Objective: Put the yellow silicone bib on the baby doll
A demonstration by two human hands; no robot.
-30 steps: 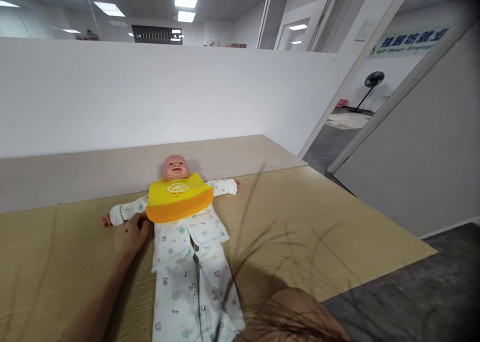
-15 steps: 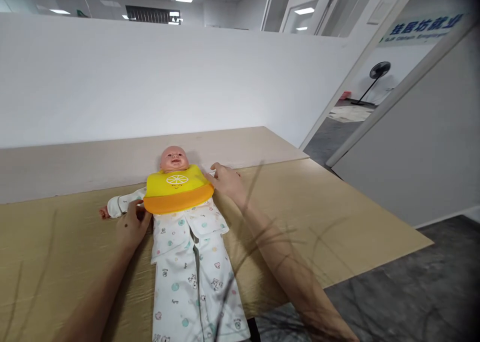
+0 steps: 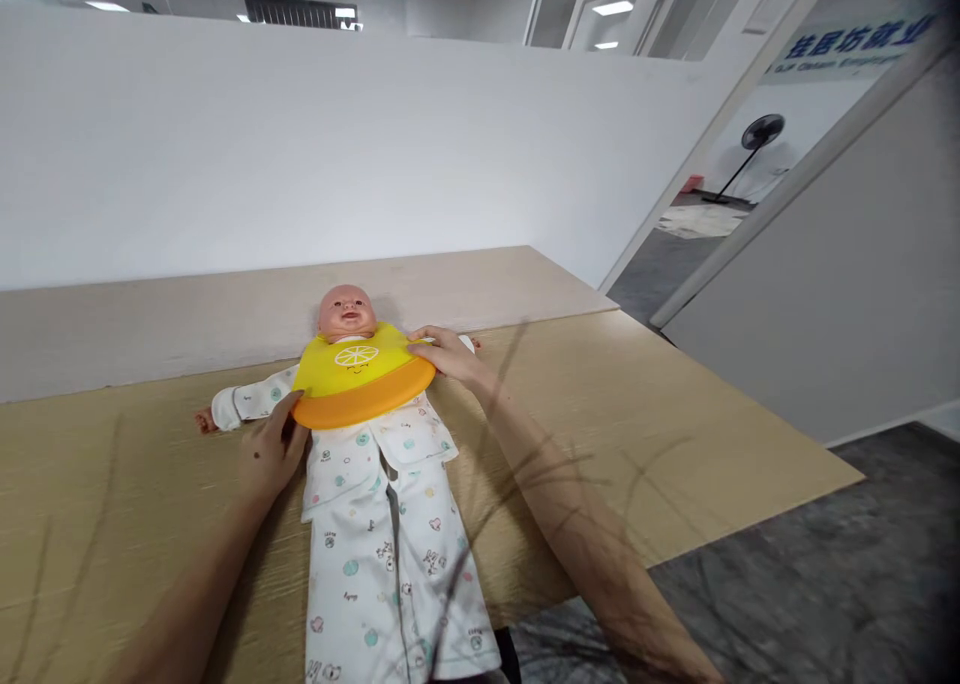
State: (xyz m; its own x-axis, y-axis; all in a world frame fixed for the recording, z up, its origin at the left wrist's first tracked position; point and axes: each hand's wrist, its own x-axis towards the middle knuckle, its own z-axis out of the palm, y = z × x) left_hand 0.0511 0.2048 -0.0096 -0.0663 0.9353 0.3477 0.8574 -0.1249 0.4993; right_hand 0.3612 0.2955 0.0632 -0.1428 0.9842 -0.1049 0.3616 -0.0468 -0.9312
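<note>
A baby doll (image 3: 347, 312) lies face up on the table, its arms spread to the sides. It wears a white printed top (image 3: 349, 469) and white printed trousers (image 3: 352, 584). Across its chest is a yellow bib (image 3: 322, 367) with a citrus-slice print and an orange pocket (image 3: 367, 396) along the bottom. My left hand (image 3: 274, 444) pinches the bib's lower left corner. At the opposite edge, my right hand (image 3: 444, 352) holds the bib's right side between thumb and fingers, partly covering the doll's arm.
The wooden table (image 3: 600, 434) ends at a diagonal edge on the right. A raised pale board (image 3: 150, 334) runs along the back, against a white partition (image 3: 262, 154). Beyond a doorway on the right stands a black fan (image 3: 763, 131).
My right hand has closed on the bib's right edge, and my left fingers have moved up onto its left corner. The bib has shifted slightly to the right.
</note>
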